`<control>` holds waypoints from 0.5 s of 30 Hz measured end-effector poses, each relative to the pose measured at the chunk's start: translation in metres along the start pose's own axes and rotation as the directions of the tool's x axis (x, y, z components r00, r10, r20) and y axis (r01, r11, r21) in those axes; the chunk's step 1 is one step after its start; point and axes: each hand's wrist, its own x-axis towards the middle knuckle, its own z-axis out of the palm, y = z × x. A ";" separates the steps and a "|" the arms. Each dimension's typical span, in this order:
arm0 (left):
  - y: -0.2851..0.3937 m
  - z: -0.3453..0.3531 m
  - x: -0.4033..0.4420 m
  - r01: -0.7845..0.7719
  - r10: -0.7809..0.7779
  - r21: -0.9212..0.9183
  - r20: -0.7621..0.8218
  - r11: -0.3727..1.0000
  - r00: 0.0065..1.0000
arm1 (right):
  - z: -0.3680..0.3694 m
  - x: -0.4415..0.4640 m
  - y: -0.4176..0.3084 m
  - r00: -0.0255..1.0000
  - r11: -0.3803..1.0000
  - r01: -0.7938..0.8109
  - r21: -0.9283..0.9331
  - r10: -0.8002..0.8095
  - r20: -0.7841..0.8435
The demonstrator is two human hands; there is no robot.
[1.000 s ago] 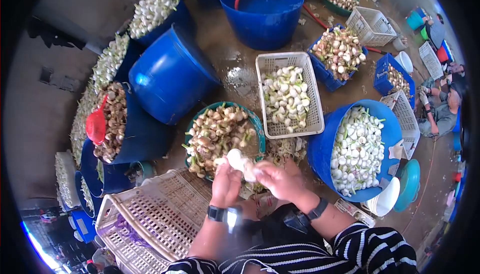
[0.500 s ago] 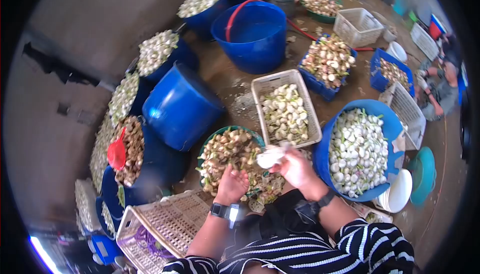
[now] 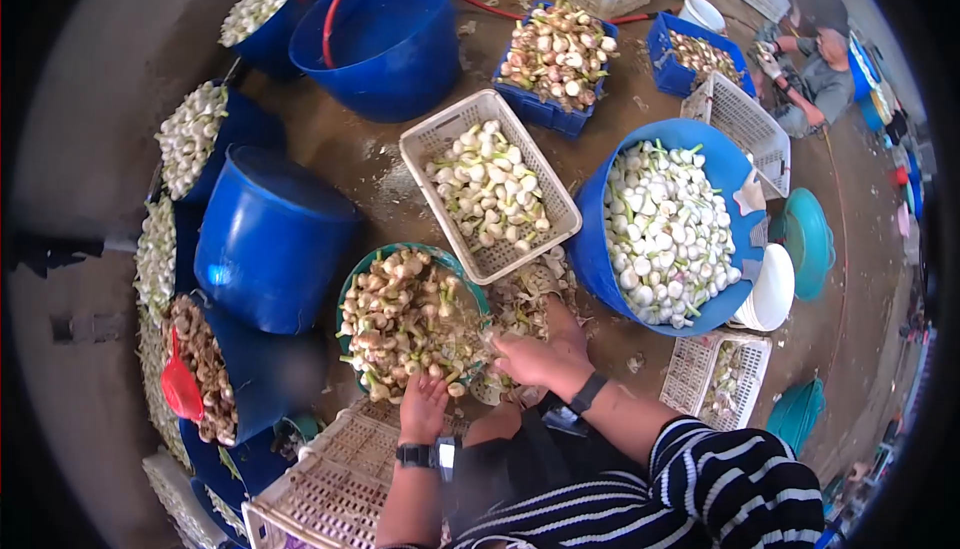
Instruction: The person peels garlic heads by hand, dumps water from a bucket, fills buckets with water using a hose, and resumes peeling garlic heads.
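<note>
Unpeeled garlic bulbs with brownish skins and green stems (image 3: 390,304) are heaped in a round green basin (image 3: 478,294). My left hand (image 3: 424,409) is at the basin's near edge, palm partly up, its outstretched fingers against the lowest bulbs. Over the basin's right side is my right hand (image 3: 530,359), its fingertips blurred; whether anything is between them cannot be made out. Just beyond the basin, a white plastic crate (image 3: 425,154) holds cleaned white garlic bulbs (image 3: 488,189). Loose peelings (image 3: 515,304) lie between the basin and my leg.
A large blue tub (image 3: 595,239) of white garlic stands to the right. On the left a blue barrel (image 3: 270,244) lies tipped, near a red scoop (image 3: 180,384). A blue tub with a red hose (image 3: 375,49) is farther back. Another person (image 3: 815,74) sits at the far right.
The view has turned to the right. The blurred white bulb that my right hand held is gone from it, and that hand has come down to the basin. My left hand stays at the basin's near edge.
</note>
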 end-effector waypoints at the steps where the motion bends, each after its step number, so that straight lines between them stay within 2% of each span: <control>1: 0.001 -0.002 0.002 -0.020 0.021 0.037 -0.008 0.999 1.000 | 0.009 0.009 0.012 1.000 1.000 -0.011 -0.002 0.011 -0.009; 3: -0.010 -0.020 0.017 -0.058 0.060 0.082 -0.024 0.995 0.998 | 0.029 0.034 0.045 0.928 0.909 -0.369 0.191 0.350 0.127; 4: -0.016 -0.031 0.030 -0.075 0.078 0.097 -0.027 0.992 0.997 | 0.037 0.050 0.072 0.923 0.904 -0.381 0.193 0.362 0.127; 6: -0.034 -0.042 0.047 -0.065 0.070 0.079 -0.056 0.995 0.996 | 0.055 0.071 0.143 0.860 0.848 -0.493 0.196 0.509 -0.037; 8: -0.070 -0.075 0.083 -0.068 0.075 0.089 -0.072 0.994 0.995 | 0.071 0.101 0.216 0.691 0.684 -0.684 0.254 0.719 -0.076; 10: -0.121 -0.143 0.131 -0.113 0.158 0.463 -0.059 0.879 0.986 | 0.111 0.125 0.315 0.577 0.630 -0.756 0.179 0.769 -0.274; 12: -0.141 -0.145 0.128 -0.006 0.056 0.354 -0.130 0.935 0.990 | 0.098 0.167 0.350 0.473 0.489 -0.864 0.120 0.870 -0.138; 13: -0.140 -0.132 0.136 0.017 0.039 0.358 -0.148 0.934 0.988 | 0.120 0.185 0.403 0.628 0.683 -0.727 0.077 0.706 -0.328; 14: -0.138 -0.113 0.143 0.034 0.035 0.360 -0.183 0.932 0.983 | 0.147 0.193 0.454 0.732 0.832 -0.555 -0.011 0.482 -0.481; 15: -0.136 -0.101 0.149 0.061 0.024 0.363 -0.226 0.930 0.974 | 0.159 0.204 0.485 0.747 0.839 -0.538 -0.083 0.429 -0.508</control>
